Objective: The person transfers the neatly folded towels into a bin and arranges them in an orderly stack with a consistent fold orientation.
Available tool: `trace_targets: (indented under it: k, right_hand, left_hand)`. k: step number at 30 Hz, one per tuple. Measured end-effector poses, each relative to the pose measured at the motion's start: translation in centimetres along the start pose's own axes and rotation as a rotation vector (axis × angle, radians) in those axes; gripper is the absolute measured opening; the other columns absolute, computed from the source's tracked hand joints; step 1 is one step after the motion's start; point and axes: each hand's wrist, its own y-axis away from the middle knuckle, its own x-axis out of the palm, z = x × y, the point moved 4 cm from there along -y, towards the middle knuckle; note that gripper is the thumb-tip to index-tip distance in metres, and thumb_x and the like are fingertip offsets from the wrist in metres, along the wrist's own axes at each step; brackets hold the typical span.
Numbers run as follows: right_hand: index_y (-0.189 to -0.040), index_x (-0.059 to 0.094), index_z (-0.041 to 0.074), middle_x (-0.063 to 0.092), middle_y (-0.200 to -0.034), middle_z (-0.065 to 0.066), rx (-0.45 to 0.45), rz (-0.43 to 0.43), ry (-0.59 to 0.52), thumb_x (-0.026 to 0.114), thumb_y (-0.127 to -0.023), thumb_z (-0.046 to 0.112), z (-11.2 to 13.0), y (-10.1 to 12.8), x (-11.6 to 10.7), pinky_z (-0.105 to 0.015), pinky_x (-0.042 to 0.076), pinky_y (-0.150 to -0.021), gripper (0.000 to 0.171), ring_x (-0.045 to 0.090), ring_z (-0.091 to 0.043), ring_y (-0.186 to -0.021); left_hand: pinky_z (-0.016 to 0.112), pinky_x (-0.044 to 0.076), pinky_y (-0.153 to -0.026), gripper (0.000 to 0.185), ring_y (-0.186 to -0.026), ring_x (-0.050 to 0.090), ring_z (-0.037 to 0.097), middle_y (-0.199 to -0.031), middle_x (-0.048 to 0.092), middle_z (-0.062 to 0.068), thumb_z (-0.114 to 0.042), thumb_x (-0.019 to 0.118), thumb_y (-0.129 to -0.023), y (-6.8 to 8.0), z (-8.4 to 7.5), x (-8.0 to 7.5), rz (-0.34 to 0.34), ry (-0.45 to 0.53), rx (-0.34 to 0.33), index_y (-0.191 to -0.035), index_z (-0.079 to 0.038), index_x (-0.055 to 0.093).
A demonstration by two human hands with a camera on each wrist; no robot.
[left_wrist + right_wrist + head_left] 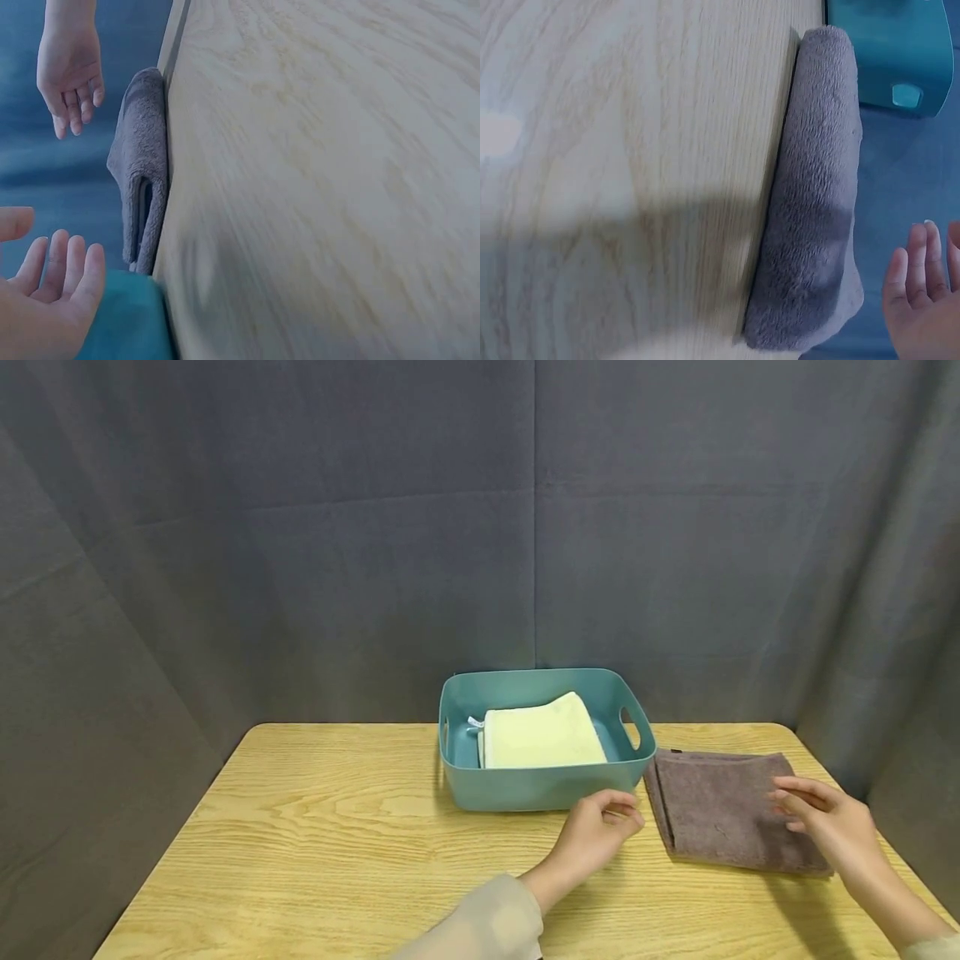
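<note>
Head view shows my right hand [825,818] hovering with relaxed, spread fingers over the far-right part of the folded brown towel [720,810], gripping nothing. The towel lies flat on the wooden table [337,843], stretching from under my right fingertips toward my left hand [600,831], which is loosely open just beside the towel's left edge and the teal basket [540,785].

— What's carrying everything here?
— A light wooden table [315,852], lower half of frame.
— And on it?
— A teal basket [540,785] at centre, and a folded brown towel [720,810] just right, flat on the wood.
</note>
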Motion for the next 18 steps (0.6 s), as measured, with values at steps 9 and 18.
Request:
trace_targets:
  k: [9,18]
  right_hand:
    - [-0.13,0.054,-0.01,0.055,-0.083,0.036,0.025,-0.078,0.066,0.055,-0.103,0.029,-1.2,-0.3,-1.2,-0.022,0.054,-0.061,0.047,0.06,0.007,-0.072]
    - [-0.103,0.063,0.027,0.056,-0.083,0.036,0.038,-0.136,-0.043,0.062,-0.099,0.03,-3.2,-0.6,-2.5,-0.018,0.053,-0.059,0.005,0.061,0.007,-0.07]
  left_hand:
    - [0.025,0.052,-0.07,0.022,-0.084,0.062,0.007,-0.093,0.064,-0.008,-0.012,0.068,-0.094,-1.1,1.4,2.0,-0.007,0.018,-0.08,-0.115,-0.007,0.069]
    - [0.027,0.054,-0.073,0.026,-0.092,0.064,0.01,-0.104,0.064,-0.006,-0.012,0.069,-0.093,-2.1,2.3,3.4,-0.056,0.036,-0.138,-0.118,-0.008,0.068]
